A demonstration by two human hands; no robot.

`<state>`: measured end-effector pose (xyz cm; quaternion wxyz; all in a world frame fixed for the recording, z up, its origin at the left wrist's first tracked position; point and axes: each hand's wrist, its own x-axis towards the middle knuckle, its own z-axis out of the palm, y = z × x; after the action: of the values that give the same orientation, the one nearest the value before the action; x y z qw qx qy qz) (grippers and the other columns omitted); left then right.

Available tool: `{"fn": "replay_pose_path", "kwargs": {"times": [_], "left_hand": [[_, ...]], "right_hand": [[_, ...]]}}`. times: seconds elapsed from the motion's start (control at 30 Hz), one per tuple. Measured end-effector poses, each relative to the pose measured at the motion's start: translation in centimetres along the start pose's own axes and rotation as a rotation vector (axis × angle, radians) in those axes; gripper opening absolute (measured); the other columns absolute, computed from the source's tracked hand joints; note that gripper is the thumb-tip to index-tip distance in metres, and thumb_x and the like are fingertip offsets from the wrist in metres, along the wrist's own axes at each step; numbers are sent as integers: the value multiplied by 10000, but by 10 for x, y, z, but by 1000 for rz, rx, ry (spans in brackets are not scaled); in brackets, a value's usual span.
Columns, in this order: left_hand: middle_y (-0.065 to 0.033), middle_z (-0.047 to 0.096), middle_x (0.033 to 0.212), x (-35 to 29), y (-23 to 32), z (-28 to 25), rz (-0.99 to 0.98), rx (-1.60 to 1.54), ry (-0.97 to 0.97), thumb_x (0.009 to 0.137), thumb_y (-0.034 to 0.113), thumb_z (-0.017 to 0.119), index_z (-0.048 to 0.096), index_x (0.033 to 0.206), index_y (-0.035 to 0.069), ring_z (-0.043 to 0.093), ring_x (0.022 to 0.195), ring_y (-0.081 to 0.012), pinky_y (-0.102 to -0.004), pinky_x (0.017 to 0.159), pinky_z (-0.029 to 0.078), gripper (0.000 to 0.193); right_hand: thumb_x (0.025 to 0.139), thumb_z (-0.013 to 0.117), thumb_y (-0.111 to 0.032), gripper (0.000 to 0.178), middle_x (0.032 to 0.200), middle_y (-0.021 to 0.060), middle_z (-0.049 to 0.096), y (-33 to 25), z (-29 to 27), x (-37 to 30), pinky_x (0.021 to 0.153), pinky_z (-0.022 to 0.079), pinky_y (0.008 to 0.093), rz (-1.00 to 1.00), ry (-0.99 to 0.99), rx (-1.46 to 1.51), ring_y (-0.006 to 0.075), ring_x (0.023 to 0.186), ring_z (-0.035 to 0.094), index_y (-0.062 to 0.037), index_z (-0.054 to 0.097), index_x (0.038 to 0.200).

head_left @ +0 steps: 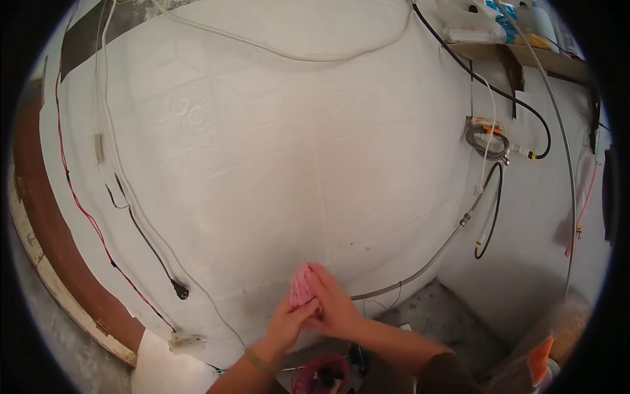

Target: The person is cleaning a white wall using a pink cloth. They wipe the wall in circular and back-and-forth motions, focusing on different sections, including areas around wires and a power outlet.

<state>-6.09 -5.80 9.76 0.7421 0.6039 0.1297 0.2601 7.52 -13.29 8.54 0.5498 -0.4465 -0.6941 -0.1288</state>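
Observation:
A bunched pink cloth (301, 287) is squeezed between my two hands, held up in front of the white wall. My left hand (287, 325) closes on its lower part, with a band round the wrist. My right hand (336, 307) wraps its right side, fingers pointing up along the cloth. Both hands touch each other at the thumbs, and the lower end of the cloth is hidden between them. Below my hands stands a pink basket (303, 379) with dark things inside.
A metal hose (430, 266) runs from behind my right hand to the right wall. A black plug (180, 289) hangs at the left near a white socket block (186, 341). A shelf (482, 52) with bottles and bags is at upper right. An orange-marked bag (541, 358) sits at lower right.

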Motion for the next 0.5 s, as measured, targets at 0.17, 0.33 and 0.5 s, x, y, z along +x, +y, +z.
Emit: {"fn": "replay_pose_path", "kwargs": {"times": [0.17,0.33,0.5], "left_hand": [[-119,644,1185,21,96,-2,466,680,-156,902,126,660,580,1245,3,611,1084,-237,-357,928,486,373],[-160,545,1354,68,167,-33,1316,1570,406,829,124,690,596,1254,43,502,1259,-365,-449,1055,391,443],[-150,441,1465,105,218,-54,1346,1782,599,816,130,687,532,1333,47,394,1368,-340,-487,1121,300,546]], "right_hand": [[737,624,72,692,1400,224,439,24,-26,60,1026,429,448,-143,145,-92,426,1258,466,-21,443,1398],[728,544,148,693,1386,208,453,37,-52,153,983,476,405,-187,385,-277,394,1224,503,-34,458,1392],[731,554,152,689,1408,194,435,48,-60,233,987,472,412,-292,501,-450,389,1249,475,-41,463,1385]]}}
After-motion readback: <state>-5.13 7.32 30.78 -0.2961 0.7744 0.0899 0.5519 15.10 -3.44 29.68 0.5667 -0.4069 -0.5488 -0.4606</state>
